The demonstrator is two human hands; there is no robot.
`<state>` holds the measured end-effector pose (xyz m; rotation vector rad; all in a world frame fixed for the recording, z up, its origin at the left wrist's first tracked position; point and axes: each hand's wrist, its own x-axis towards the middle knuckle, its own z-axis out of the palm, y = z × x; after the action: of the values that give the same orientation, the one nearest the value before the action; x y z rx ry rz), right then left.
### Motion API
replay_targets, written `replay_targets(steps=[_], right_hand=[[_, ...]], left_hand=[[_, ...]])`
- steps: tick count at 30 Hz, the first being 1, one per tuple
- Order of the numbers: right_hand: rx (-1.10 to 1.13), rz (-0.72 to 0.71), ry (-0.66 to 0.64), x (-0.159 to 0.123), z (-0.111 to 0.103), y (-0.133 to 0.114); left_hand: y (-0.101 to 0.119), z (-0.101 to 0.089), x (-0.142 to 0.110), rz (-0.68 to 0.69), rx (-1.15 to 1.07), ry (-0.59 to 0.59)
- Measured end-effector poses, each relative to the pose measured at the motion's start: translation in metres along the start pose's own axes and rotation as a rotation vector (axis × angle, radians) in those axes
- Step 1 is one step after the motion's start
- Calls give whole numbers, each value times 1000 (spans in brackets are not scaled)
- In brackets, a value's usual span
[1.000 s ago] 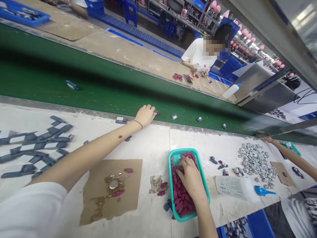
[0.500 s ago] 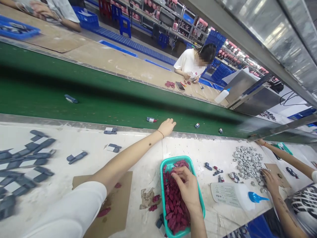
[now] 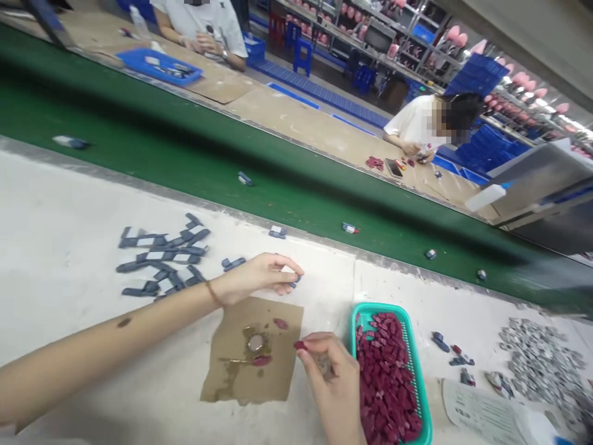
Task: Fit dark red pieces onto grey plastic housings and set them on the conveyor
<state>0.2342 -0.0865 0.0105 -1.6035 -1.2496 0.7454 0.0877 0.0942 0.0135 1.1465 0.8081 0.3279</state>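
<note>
My left hand (image 3: pixel 266 275) is closed around a small blue-grey and white part (image 3: pixel 293 279), partly hidden by the fingers, above the white table. Thumb and forefinger of my right hand (image 3: pixel 331 368) pinch a small dark red piece (image 3: pixel 301 346). Just right of that hand stands a green basket (image 3: pixel 419 395) with many dark red pieces (image 3: pixel 384 371). Between my hands lies brown cardboard (image 3: pixel 231 346), bearing a small round pot (image 3: pixel 255 342), a thin stick and two red pieces. Left of my left hand is a group of blue-grey and white parts (image 3: pixel 162 253).
A green conveyor belt (image 3: pixel 296 198) crosses beyond the table with several small parts on it. To the right are a grey-white heap of pieces (image 3: pixel 537 352) and a lying bottle (image 3: pixel 486 405). Two people sit across the belt, near a blue tray (image 3: pixel 134 59).
My left hand has come back from the belt's edge and taken a blue-grey and white part on the table. My right hand has left the basket with a red piece. The view has swung left.
</note>
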Motion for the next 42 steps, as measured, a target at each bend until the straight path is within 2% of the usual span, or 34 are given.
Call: replay_targets(steps=[4,6,9,13,17,20,26,28,30,32,36,39,42], right_hand=[[-106,-221,-165,5,43,12],[-141,-320,-233,8,56,18],[-207,-407,-283,10,63,22],[-312,-410,-335,8,61,21],[-414,-405,-371,6,60,19],[-439,-436,-385,5,61,20],[-402,-412,-352,4,65,20],[-283,-347,-340,7,64,19],[-126,-219,-296,11,60,19],[35,-74,-218,14,56,19],[322,105,-107,18,53,19],[418,133,-52,19,56,16],[437,100,-33,19,58,10]], left_hand=[[-24,-30,-48,-44,-88,255],[-35,-36,-64,-36,-182,307],[-48,-35,-78,-54,-384,327],[-57,-29,-84,-146,-648,322],[-57,-24,-85,-178,-737,262],[-62,-22,-84,-125,-676,249],[-83,-17,-78,61,-310,212],[-86,-15,-79,148,-180,212],[-87,-15,-81,198,-60,242],[-85,-14,-84,204,-5,239],[-82,-13,-88,194,-34,87],[-79,-10,-89,183,16,34],[-78,-5,-90,191,64,-29]])
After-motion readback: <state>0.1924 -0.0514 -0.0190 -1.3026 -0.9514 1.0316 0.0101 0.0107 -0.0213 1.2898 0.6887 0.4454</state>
